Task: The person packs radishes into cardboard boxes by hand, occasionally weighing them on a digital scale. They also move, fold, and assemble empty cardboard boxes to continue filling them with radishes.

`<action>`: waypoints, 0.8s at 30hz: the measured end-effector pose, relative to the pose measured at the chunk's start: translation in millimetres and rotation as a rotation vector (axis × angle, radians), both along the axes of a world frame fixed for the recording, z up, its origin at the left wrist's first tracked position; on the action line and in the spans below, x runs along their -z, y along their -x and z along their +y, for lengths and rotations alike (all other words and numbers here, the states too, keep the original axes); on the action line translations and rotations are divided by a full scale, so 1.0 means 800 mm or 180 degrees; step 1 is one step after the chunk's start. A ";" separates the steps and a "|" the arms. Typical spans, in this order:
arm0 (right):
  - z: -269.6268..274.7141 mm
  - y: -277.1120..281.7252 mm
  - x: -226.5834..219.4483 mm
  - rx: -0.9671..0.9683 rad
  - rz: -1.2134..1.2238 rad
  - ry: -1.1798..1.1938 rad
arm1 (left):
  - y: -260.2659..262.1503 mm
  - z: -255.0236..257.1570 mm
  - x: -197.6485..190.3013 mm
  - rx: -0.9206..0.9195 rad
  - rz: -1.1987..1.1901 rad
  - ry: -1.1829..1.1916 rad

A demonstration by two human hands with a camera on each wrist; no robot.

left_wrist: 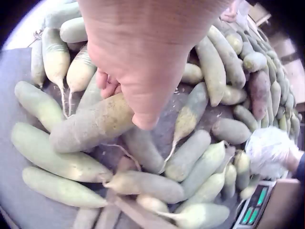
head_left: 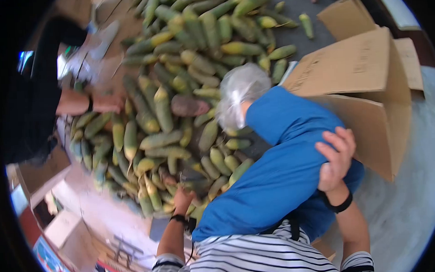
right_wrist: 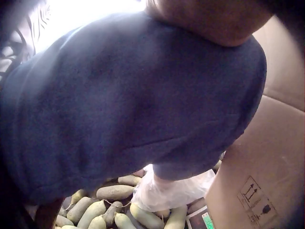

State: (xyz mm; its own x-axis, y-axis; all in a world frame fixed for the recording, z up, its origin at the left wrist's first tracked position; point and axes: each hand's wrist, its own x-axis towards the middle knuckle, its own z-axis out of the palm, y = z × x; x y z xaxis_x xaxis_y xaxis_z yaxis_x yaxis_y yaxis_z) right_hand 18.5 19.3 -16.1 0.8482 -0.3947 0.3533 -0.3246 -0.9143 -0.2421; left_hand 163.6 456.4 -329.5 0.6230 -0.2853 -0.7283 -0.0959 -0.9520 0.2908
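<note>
My left hand (head_left: 184, 199) reaches down into a wide heap of green radishes (head_left: 161, 109) at the lower middle of the head view. In the left wrist view its thumb and fingers pinch one end of a thick green radish (left_wrist: 90, 128), which slants above others with thin roots. My right hand (head_left: 335, 156) rests spread on the knee of the blue trousers (head_left: 276, 182) and holds nothing. The right wrist view mostly shows blue cloth (right_wrist: 133, 105). A clear plastic bag (head_left: 242, 89) covers the foot among the radishes.
Beside the leg stands an open cardboard box (head_left: 349, 69). Another person's hand (head_left: 106, 102) touches the heap at its left. A scale with green digits (left_wrist: 255, 205) is near the bagged foot. One radish (head_left: 190, 106) looks reddish-brown.
</note>
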 end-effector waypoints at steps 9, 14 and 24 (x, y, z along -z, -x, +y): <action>-0.001 0.004 -0.002 0.0094 -0.0448 -0.0201 | -0.143 -0.249 -0.200 -0.0794 0.0266 0.3325; -0.001 0.012 0.002 0.0138 -0.0617 -0.0332 | -0.140 -0.424 -0.402 -0.0159 -0.0093 0.5439; -0.010 0.029 0.011 0.0170 -0.0604 -0.0217 | -0.086 -0.528 -0.420 -0.0180 0.0782 0.5101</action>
State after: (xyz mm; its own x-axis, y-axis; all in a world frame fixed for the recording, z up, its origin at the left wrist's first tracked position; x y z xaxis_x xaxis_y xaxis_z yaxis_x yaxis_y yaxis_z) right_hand -4.6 11.2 -25.1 0.7461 -0.4658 0.4758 -0.3148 -0.8764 -0.3643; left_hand 232.7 33.7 6.6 0.5782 -0.7911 0.1997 0.1229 0.3264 0.9372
